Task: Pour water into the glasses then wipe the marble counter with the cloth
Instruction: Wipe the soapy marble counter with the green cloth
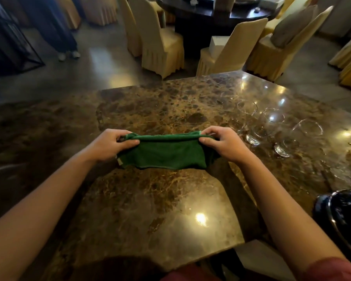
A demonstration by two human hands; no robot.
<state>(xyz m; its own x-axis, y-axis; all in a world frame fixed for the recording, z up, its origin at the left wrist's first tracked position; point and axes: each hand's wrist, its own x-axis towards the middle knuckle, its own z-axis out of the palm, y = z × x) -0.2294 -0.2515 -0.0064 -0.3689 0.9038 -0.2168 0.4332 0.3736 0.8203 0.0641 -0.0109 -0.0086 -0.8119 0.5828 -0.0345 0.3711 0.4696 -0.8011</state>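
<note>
Green cloth (166, 152) hangs stretched above the marble desk (170, 209), left of the glasses (272, 126), its top corners pinched by the left hand (111, 144) and right hand (223, 141), seemingly to fold it flat before wiping.

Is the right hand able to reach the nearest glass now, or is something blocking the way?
Probably yes. The glass stands just right of the right hand, with only bare counter between them. But that hand holds the green cloth, so it must let go first.
</note>
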